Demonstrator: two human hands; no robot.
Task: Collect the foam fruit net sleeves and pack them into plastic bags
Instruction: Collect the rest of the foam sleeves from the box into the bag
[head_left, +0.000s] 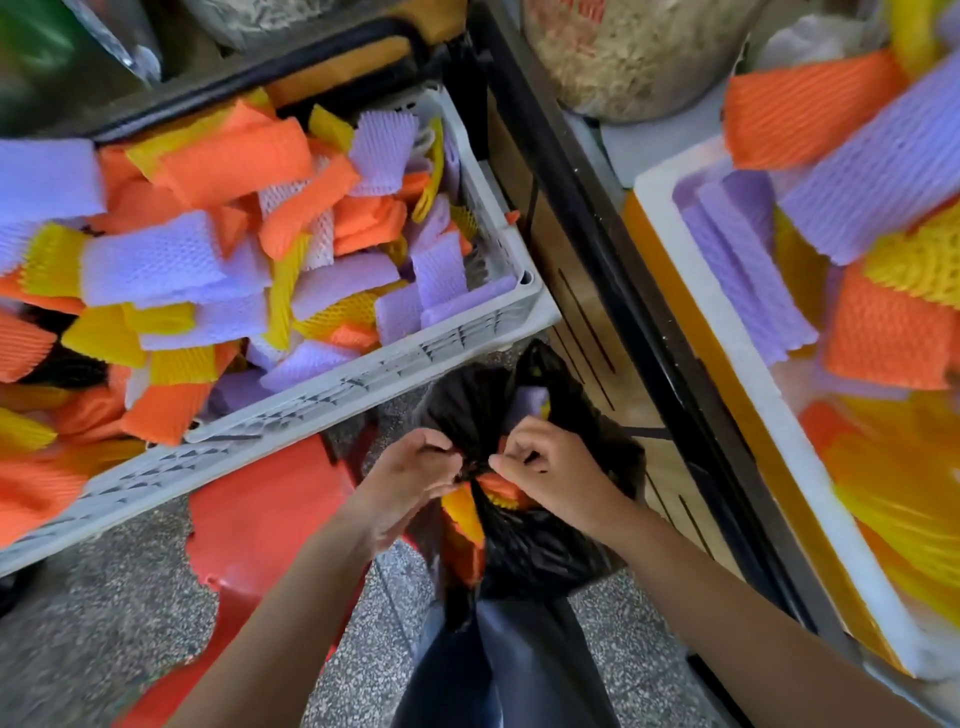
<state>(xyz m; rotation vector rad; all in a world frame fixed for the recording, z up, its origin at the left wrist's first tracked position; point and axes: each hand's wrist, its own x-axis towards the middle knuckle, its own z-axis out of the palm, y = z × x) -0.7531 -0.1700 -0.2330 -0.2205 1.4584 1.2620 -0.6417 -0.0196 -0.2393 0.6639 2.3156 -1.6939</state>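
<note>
Left hand (415, 475) and right hand (540, 467) each pinch the black bag (524, 540) mouth; grey crate (363, 379) at 10 o'clock.

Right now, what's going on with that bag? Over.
Left hand and right hand pinch black bag at its neck. Foam sleeves inside. Nothing blocking.

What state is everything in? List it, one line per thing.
Bag: stuffed with sleeves, top gathered, gaps still open.
Left hand: pinches the bag's top.
Right hand: pinches the bag's top.
Crate: heaped with loose sleeves.
Box: open, full of sleeves.
</note>
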